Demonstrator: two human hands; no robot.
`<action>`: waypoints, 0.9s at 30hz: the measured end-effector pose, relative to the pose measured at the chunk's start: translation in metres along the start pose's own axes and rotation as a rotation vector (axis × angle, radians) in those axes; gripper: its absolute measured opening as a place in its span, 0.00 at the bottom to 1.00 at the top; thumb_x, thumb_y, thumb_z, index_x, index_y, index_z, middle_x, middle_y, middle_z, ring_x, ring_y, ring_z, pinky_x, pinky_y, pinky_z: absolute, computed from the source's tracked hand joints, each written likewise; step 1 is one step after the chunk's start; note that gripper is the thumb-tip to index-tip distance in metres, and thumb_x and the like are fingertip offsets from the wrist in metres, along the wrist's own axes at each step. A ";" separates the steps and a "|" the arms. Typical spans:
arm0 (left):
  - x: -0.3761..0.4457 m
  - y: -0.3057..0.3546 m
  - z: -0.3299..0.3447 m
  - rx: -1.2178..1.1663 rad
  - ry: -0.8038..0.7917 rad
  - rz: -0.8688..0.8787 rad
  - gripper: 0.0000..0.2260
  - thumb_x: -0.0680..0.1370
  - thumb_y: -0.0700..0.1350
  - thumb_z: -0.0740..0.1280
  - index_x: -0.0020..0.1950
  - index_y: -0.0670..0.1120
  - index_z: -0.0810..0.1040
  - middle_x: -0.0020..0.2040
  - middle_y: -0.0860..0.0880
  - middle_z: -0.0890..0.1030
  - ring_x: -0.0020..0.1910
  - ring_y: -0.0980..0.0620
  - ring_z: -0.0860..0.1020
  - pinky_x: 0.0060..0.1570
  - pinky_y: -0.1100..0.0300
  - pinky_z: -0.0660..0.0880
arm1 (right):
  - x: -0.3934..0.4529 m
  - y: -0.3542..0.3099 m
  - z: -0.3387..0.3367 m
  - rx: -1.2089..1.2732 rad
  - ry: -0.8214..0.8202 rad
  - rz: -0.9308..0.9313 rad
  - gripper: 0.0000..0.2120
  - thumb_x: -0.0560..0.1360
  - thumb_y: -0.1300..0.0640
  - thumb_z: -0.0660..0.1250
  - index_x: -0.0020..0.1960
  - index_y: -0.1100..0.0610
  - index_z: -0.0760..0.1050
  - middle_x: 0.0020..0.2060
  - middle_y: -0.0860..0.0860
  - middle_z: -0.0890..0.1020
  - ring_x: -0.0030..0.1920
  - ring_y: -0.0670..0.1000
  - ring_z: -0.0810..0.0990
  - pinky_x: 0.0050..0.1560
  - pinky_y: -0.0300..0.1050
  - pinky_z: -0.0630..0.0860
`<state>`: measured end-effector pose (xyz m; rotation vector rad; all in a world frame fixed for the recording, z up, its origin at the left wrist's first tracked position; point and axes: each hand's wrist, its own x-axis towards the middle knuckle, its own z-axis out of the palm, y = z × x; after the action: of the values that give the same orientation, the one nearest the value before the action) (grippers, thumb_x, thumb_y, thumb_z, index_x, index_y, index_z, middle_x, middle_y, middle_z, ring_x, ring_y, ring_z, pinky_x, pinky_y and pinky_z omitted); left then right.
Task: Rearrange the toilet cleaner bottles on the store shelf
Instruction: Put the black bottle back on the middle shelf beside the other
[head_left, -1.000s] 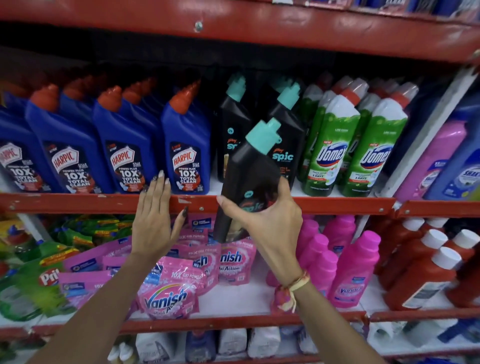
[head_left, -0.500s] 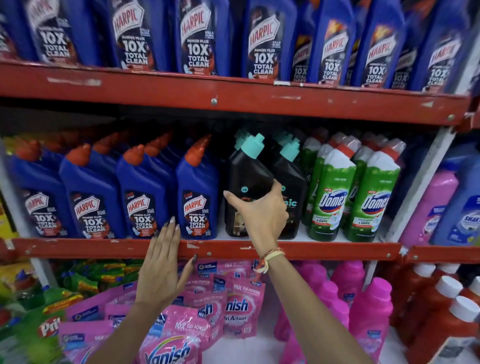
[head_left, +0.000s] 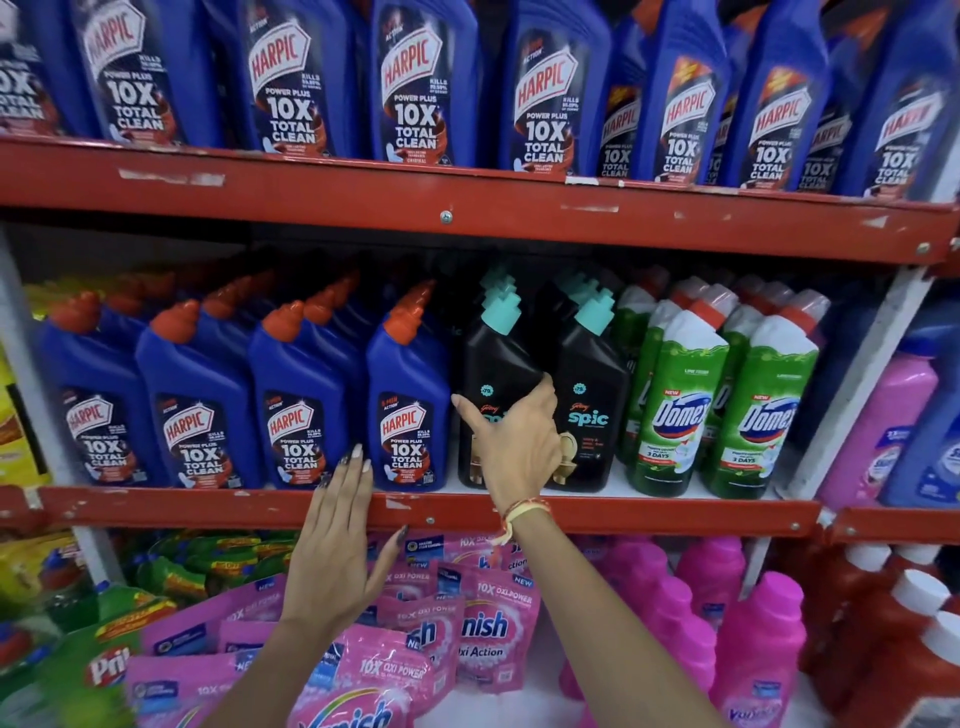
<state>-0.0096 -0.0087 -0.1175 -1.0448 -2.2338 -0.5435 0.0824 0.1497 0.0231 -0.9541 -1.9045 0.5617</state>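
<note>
A black Spic toilet cleaner bottle (head_left: 493, 364) with a teal cap stands upright at the front of the middle shelf (head_left: 623, 512). My right hand (head_left: 514, 447) is wrapped around its lower half. A second black Spic bottle (head_left: 589, 395) stands just right of it, with more behind both. Blue Harpic bottles (head_left: 408, 395) with orange caps fill the shelf to the left. Green Domex bottles (head_left: 680, 405) stand to the right. My left hand (head_left: 337, 540) lies flat against the red shelf edge, fingers spread, holding nothing.
The upper shelf (head_left: 467, 202) carries a row of large blue Harpic bottles (head_left: 415, 93). Below are pink Vanish pouches (head_left: 483, 623), pink bottles (head_left: 758, 649), red bottles (head_left: 914, 649) and green packs (head_left: 78, 665). A pink bottle (head_left: 888, 415) stands in the right bay.
The black bottle went from tilted in front of the shelf to standing upright in the front row. My right hand stays on it. The view rose to show the upper shelf.
</note>
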 end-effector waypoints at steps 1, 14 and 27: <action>0.000 0.000 0.000 -0.003 -0.001 0.001 0.35 0.82 0.63 0.49 0.80 0.38 0.56 0.81 0.42 0.57 0.81 0.49 0.52 0.79 0.53 0.46 | 0.000 0.000 0.001 -0.034 0.002 -0.011 0.52 0.65 0.30 0.68 0.74 0.63 0.55 0.63 0.58 0.75 0.55 0.58 0.81 0.43 0.50 0.77; -0.002 0.000 -0.008 -0.024 -0.034 0.014 0.35 0.83 0.63 0.48 0.79 0.37 0.58 0.80 0.41 0.60 0.79 0.48 0.54 0.78 0.55 0.45 | -0.009 0.014 -0.003 0.053 -0.058 -0.161 0.48 0.71 0.35 0.63 0.78 0.59 0.43 0.68 0.61 0.67 0.56 0.60 0.78 0.48 0.55 0.80; -0.003 0.010 -0.016 -0.106 -0.047 -0.069 0.38 0.81 0.67 0.43 0.76 0.39 0.66 0.79 0.42 0.63 0.79 0.47 0.57 0.78 0.49 0.52 | -0.009 0.023 -0.014 -0.193 -0.009 -0.285 0.33 0.77 0.50 0.67 0.73 0.67 0.60 0.50 0.62 0.80 0.46 0.60 0.81 0.38 0.50 0.79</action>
<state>0.0055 -0.0135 -0.1073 -1.0459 -2.3106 -0.6805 0.1061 0.1562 0.0095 -0.7791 -2.0849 0.2181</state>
